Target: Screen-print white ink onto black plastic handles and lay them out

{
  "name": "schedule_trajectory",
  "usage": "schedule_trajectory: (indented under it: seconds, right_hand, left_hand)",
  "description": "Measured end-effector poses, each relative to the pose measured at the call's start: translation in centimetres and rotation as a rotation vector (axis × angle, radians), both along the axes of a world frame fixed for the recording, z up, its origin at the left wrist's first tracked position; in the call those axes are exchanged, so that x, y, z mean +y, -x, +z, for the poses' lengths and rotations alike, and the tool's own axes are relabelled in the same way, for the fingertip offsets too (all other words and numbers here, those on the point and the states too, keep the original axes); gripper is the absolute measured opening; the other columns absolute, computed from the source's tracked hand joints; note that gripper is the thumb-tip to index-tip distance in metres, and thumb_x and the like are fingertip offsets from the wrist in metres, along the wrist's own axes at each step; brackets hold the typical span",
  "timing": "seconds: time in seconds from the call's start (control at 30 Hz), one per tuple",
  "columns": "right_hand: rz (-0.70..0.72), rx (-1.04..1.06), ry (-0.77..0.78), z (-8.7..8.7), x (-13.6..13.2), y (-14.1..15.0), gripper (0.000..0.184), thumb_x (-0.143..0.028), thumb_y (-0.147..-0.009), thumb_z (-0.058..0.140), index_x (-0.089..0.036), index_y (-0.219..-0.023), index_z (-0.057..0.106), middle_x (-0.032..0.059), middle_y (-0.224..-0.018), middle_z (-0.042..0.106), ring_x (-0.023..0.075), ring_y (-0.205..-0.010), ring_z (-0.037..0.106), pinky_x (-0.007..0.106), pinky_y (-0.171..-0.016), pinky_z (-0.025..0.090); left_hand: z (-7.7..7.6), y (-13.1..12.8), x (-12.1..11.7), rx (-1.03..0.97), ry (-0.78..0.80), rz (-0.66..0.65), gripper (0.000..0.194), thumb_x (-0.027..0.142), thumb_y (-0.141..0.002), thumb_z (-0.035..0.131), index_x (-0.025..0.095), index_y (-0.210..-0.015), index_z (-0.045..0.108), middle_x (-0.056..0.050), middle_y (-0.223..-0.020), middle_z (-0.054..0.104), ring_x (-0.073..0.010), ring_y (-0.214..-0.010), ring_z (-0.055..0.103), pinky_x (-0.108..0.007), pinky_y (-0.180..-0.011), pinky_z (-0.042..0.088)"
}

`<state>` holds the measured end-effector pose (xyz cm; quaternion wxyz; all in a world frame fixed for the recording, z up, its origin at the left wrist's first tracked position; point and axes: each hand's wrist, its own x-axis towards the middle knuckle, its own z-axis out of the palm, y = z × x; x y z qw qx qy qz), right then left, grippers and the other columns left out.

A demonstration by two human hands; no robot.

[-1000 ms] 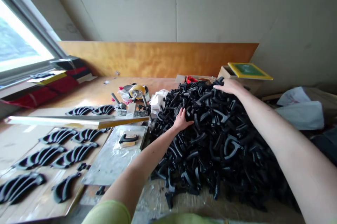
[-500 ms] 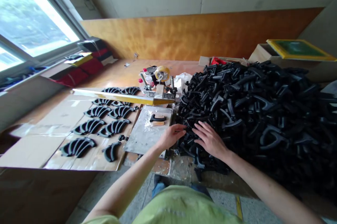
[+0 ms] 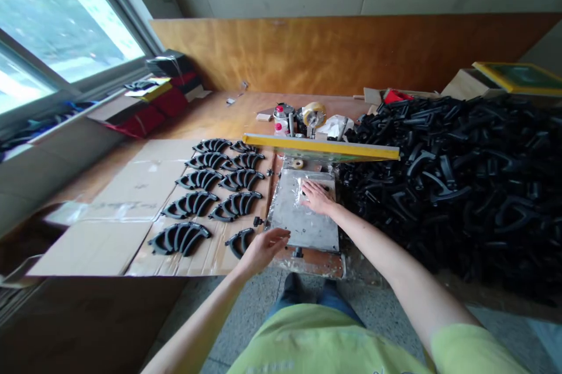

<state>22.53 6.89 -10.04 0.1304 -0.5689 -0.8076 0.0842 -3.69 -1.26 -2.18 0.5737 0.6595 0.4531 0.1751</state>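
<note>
My right hand (image 3: 317, 197) lies over a black curved handle (image 3: 326, 189) on the grey metal plate (image 3: 302, 232). Its fingers are stretched out and cover most of that handle, so I cannot tell how firmly they touch it. My left hand (image 3: 266, 249) hovers by the plate's front left corner, fingers extended and apart from the thumb, nothing visible in it. Just left of it, a short group of black handles (image 3: 240, 242) rests on the cardboard (image 3: 99, 244). Several fanned rows of similar handles (image 3: 189, 204) stand farther left.
A yellow-edged frame (image 3: 322, 146) is raised, tilted, over the plate's back end. A big heap of black handles (image 3: 465, 210) fills the right side. Behind the frame stand a tape roll (image 3: 314, 113) and red-capped bottles (image 3: 280, 119). A wooden board (image 3: 272, 58) backs the table.
My right hand has left the heap and moved left onto the handle on the plate. My left hand has drawn back toward the plate's front left corner. The view has shifted left.
</note>
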Motion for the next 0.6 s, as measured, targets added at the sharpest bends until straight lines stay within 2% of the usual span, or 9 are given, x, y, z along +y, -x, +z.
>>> schedule_trajectory:
  seconds: [0.1,0.2,0.3,0.4,0.47,0.53,0.6]
  right_hand:
    - [0.116,0.007,-0.025,-0.7,-0.8,-0.2,0.065,-0.046,-0.084,0.063,-0.01,-0.137,0.049,0.0199,-0.145,0.041,0.0317,-0.138,0.033,0.051,-0.114,0.026]
    - [0.271,0.063,-0.06,-0.3,-2.9,-0.8,0.05,-0.044,-0.086,0.061,-0.012,-0.125,0.061,0.0171,-0.131,0.058,0.0281,-0.127,0.049,0.048,-0.112,0.032]
    - [0.302,0.176,-0.114,0.5,-4.5,-1.4,0.031,-0.038,-0.089,0.058,-0.017,-0.108,0.07,0.0109,-0.117,0.068,0.0236,-0.115,0.06,0.045,-0.107,0.039]
    - [0.167,0.276,-0.139,1.2,-4.8,-2.0,0.022,-0.029,-0.092,0.052,-0.02,-0.096,0.072,0.0067,-0.103,0.073,0.0212,-0.107,0.064,0.04,-0.099,0.046]
    - [0.032,0.334,-0.123,1.5,-4.4,-2.5,0.027,-0.021,-0.094,0.045,-0.021,-0.102,0.07,0.0057,-0.097,0.073,0.019,-0.099,0.066,0.036,-0.092,0.05]
    - [-0.074,0.402,-0.117,2.0,-3.7,-3.1,0.032,-0.016,-0.093,0.041,-0.021,-0.111,0.067,0.0058,-0.104,0.072,0.0179,-0.099,0.066,0.034,-0.091,0.05]
    - [-0.155,0.475,-0.115,2.5,-3.2,-4.2,0.033,-0.016,-0.09,0.043,-0.021,-0.114,0.065,0.0064,-0.113,0.069,0.018,-0.1,0.065,0.034,-0.091,0.051]
  left_hand:
    - [-1.1,1.7,0.5,-0.061,0.031,0.154,0.043,0.051,-0.075,0.066,0.019,-0.103,0.071,-0.01,-0.102,0.073,-0.025,-0.095,0.067,-0.033,-0.082,0.051]
    - [-2.3,2.7,0.7,-0.152,0.121,0.323,0.049,0.054,-0.069,0.071,0.017,-0.1,0.07,-0.011,-0.1,0.073,-0.0244,-0.092,0.067,-0.034,-0.082,0.052]
    - [-1.7,2.7,1.8,-0.246,0.153,0.452,0.052,0.054,-0.067,0.074,0.015,-0.102,0.068,-0.01,-0.097,0.073,-0.0209,-0.087,0.067,-0.033,-0.081,0.053]
    - [1.2,1.2,4.7,-0.35,0.049,0.517,0.053,0.051,-0.071,0.072,0.015,-0.108,0.065,-0.007,-0.09,0.071,-0.0154,-0.079,0.066,-0.029,-0.077,0.053]
    - [4.2,-0.6,7.6,-0.46,-0.041,0.535,0.056,0.053,-0.074,0.068,0.017,-0.116,0.061,-0.002,-0.082,0.067,-0.0109,-0.07,0.062,-0.025,-0.071,0.053]
    - [7.3,-2.6,10.6,-0.599,-0.093,0.538,0.057,0.058,-0.079,0.06,0.019,-0.121,0.057,0.001,-0.073,0.062,-0.0081,-0.062,0.058,-0.022,-0.064,0.051]
    - [9.8,-4.2,13.0,-0.649,-0.06,0.495,0.057,0.064,-0.082,0.05,0.018,-0.113,0.059,0.002,-0.066,0.058,-0.0078,-0.055,0.054,-0.021,-0.058,0.05]
